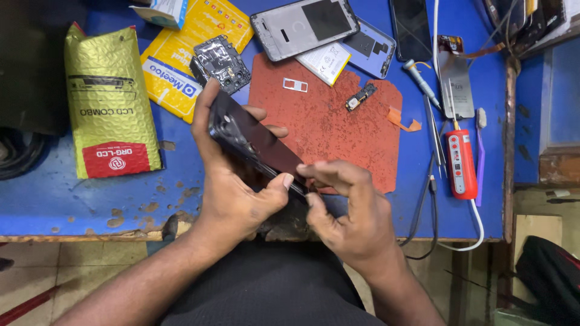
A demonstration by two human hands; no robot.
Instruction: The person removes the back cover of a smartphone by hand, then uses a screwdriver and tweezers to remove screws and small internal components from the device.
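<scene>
Both hands are gripping a dark phone (257,145): left hand (232,181) cradling, right hand (347,208) pinching its lower edge. Prying too hard could crack the glass.

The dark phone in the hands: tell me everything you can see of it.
The dark phone is a slim, glossy black slab, held tilted above the blue bench edge. Its upper end shows exposed inner parts. The left hand cradles it from below; the right hand pinches its lower end.
</scene>
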